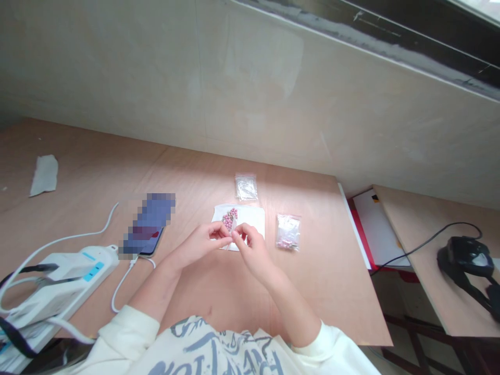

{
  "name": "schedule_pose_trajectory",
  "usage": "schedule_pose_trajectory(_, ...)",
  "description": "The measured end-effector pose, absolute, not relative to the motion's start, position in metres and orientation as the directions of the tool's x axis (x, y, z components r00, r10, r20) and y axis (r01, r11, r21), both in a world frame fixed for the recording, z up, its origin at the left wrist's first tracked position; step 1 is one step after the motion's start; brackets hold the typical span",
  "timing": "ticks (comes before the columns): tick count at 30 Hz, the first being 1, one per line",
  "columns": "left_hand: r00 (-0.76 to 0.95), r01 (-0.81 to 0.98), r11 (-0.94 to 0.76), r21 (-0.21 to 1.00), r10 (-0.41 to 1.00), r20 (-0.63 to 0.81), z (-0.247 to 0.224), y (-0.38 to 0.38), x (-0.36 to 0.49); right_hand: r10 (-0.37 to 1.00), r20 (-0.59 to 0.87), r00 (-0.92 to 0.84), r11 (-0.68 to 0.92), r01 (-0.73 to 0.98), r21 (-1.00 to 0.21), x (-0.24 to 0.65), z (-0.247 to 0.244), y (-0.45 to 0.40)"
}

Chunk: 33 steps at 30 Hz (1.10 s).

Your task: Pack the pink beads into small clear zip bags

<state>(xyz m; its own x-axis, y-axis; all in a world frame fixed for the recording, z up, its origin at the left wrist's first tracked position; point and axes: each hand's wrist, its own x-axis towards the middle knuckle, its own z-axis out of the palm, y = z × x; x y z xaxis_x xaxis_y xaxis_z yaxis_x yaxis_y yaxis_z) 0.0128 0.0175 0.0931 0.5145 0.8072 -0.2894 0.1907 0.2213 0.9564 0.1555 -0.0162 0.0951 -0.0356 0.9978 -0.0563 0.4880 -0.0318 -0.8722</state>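
My left hand point(203, 245) and my right hand point(253, 252) meet over a white paper sheet point(255, 221) on the plywood table point(250, 297). Their fingertips pinch something thin and pale, and a cluster of small pink beads point(230, 219) rises from it. The thin item looks like a strand, though its exact kind is too small to tell. Beyond the hands lies a small clear zip bag point(246, 187) holding something silvery. To the right, another clear zip bag point(288, 232) holds pale contents with some pink beads at its bottom.
To the left lie a pixelated phone point(148, 224) on a white charging cable and a white power strip point(66, 276) with plugged-in cords. A grey paper scrap point(44, 175) sits far left. A tiled wall runs behind. A lower red-and-white folder point(378, 229) and a black device point(464, 258) lie right.
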Motion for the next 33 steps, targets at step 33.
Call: schedule_pose_trajectory(33,0.576,0.48,-0.32,0.816,0.817,-0.018,0.104,0.035,-0.008,0.949,-0.315,-0.033,-0.312,0.069,-0.948,0.157,0.092,0.014)
